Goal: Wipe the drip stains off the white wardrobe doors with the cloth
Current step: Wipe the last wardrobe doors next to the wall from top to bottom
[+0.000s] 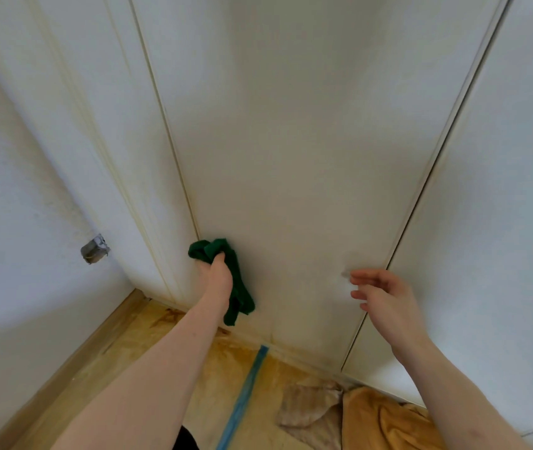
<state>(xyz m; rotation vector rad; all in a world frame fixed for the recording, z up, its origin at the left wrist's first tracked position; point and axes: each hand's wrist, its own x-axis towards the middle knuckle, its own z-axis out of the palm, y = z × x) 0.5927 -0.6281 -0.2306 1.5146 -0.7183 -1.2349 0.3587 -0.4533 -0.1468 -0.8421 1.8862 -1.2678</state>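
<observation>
The left hand (214, 271) grips a bunched green cloth (226, 277) against the lower left edge of the middle white wardrobe door (291, 157), while the right hand (385, 297) hovers near it, fingers loosely spread, holding nothing.

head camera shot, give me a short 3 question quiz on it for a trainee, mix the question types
1. True or false: the left hand grips the bunched dark green cloth low on the middle white wardrobe door.
2. Multiple choice: the right hand is
A. gripping a spray bottle
B. empty, fingers loosely spread in front of the door
C. holding a second cloth
3. Fill in: the strip of tape running across the yellowish floor covering is ____ in colour.

Key: 1 true; 2 B; 3 blue.
</observation>
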